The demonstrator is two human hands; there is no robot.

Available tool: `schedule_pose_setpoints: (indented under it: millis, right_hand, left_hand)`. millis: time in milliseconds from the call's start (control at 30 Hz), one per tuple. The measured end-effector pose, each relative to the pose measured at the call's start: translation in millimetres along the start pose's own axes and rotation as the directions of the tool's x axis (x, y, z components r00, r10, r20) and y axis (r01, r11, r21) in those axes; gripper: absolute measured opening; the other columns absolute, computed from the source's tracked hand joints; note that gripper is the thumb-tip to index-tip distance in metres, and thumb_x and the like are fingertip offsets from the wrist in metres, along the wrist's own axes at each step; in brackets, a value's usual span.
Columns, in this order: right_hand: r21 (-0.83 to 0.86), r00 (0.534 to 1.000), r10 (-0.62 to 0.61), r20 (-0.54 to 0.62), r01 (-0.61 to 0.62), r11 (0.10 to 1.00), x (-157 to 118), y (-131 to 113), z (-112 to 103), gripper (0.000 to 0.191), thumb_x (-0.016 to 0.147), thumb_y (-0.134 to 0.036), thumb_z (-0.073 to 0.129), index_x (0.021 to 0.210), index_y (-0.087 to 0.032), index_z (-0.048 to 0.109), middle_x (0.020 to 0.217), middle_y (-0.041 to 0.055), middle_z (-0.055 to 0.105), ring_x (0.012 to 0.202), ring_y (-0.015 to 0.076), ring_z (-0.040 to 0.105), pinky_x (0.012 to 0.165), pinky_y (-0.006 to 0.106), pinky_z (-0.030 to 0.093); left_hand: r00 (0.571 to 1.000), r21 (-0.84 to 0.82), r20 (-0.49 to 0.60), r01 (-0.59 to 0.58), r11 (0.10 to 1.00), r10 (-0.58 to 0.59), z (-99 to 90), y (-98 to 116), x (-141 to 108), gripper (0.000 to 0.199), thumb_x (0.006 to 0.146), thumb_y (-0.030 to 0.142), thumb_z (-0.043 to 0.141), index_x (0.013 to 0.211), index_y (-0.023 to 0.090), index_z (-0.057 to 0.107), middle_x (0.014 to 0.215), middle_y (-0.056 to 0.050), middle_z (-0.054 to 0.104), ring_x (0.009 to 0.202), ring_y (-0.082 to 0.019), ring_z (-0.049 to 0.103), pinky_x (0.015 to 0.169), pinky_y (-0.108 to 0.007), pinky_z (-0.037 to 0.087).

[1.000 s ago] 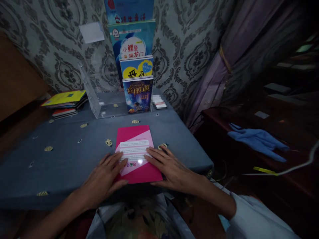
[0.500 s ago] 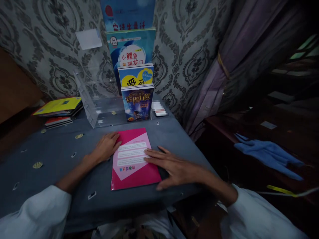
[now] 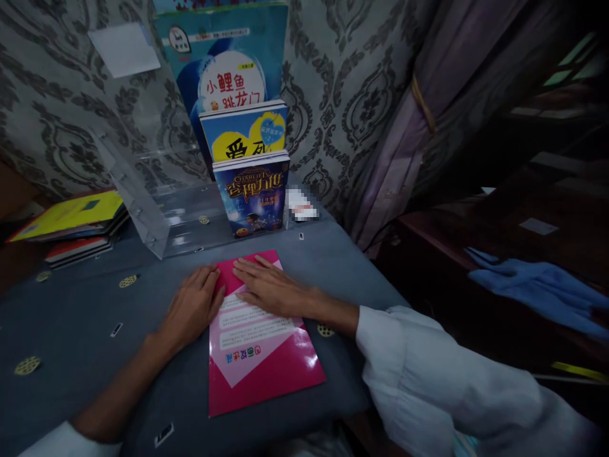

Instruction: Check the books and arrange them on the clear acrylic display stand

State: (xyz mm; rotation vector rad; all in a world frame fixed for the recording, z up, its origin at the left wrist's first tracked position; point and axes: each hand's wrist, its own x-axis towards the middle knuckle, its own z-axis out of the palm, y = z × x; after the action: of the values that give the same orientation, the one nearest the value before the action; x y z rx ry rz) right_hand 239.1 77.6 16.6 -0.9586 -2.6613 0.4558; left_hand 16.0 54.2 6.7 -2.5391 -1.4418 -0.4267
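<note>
A pink book (image 3: 266,374) lies flat on the grey tablecloth, its printed text facing away from me. My left hand (image 3: 197,301) rests at its upper left edge, fingers stretched out and touching the cover. Across the upper part of the book lies my right hand (image 3: 269,289), flat with its fingers extended toward the left. Neither hand grips anything. Just behind the book, a dark blue book (image 3: 254,197) stands upright at the front of a clear acrylic rack (image 3: 137,197).
Behind the blue book stand a yellow-and-blue book (image 3: 245,136) and a taller teal book (image 3: 219,57). A stack of books (image 3: 76,219) lies at the left. White cards (image 3: 301,206) sit beside the rack. A blue cloth (image 3: 542,289) rests on dark furniture at the right.
My right hand has moved from the pink book's right edge up and left onto its upper part. The left hand stays at the left edge. My view has come closer.
</note>
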Motion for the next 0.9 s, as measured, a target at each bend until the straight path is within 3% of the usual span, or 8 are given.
schedule_pose_setpoints:
  millis: [200, 367, 533, 733, 900]
  right_hand:
    - [0.002, 0.989, 0.113, -0.095, -0.113, 0.994, -14, 36, -9, 0.046, 0.102, -0.032, 0.047, 0.144, -0.013, 0.053, 0.153, 0.0178, 0.048, 0.147, 0.0259, 0.040, 0.123, 0.053, 0.025]
    - [0.154, 0.997, 0.062, -0.050, -0.054, 0.987, -15, 61, -13, 0.044, 0.102, -0.027, 0.045, 0.144, -0.016, 0.053, 0.153, 0.0155, 0.049, 0.146, 0.0237, 0.040, 0.122, 0.055, 0.025]
    - [0.225, 0.998, 0.025, -0.055, -0.012, 0.974, -14, 69, -12, 0.044, 0.102, -0.020, 0.041, 0.144, -0.019, 0.053, 0.156, 0.0112, 0.046, 0.149, 0.0210, 0.036, 0.124, 0.053, 0.022]
    - [0.205, 0.999, 0.007, -0.052, 0.004, 0.979, -15, 71, -8, 0.045, 0.104, -0.022, 0.036, 0.147, -0.015, 0.048, 0.157, 0.0118, 0.044, 0.151, 0.0204, 0.032, 0.125, 0.050, 0.020]
    - [0.164, 0.999, 0.020, -0.043, -0.013, 0.986, -16, 66, -11, 0.044, 0.105, -0.027, 0.039, 0.146, -0.019, 0.049, 0.158, 0.0097, 0.044, 0.151, 0.0220, 0.032, 0.124, 0.052, 0.020]
  left_hand:
    - [1.000, 0.030, 0.021, -0.004, 1.000, 0.004, -4.9, 3, 1, 0.040, 0.101, 0.033, 0.037, 0.123, 0.010, 0.061, 0.127, -0.020, 0.066, 0.115, -0.034, 0.064, 0.096, -0.051, 0.055]
    - [0.999, 0.025, 0.038, -0.003, 1.000, 0.002, -7.6, 3, 2, 0.041, 0.101, 0.033, 0.035, 0.124, 0.011, 0.062, 0.131, -0.021, 0.064, 0.119, -0.034, 0.063, 0.103, -0.054, 0.051]
    - [0.990, -0.098, 0.111, -0.081, 0.992, 0.091, -7.2, 13, 7, 0.050, 0.103, 0.038, 0.033, 0.140, 0.010, 0.053, 0.148, -0.019, 0.053, 0.136, -0.031, 0.052, 0.115, -0.051, 0.043]
    - [0.906, -0.269, 0.215, -0.303, 0.914, 0.364, -8.3, 53, 23, 0.055, 0.106, 0.043, 0.032, 0.151, 0.012, 0.042, 0.158, -0.016, 0.043, 0.149, -0.026, 0.035, 0.123, -0.051, 0.031]
    - [0.833, -0.369, 0.212, -0.416, 0.831, 0.511, -9.6, 79, 25, 0.050, 0.108, 0.036, 0.028, 0.150, 0.017, 0.044, 0.156, -0.011, 0.045, 0.149, -0.024, 0.036, 0.125, -0.052, 0.022]
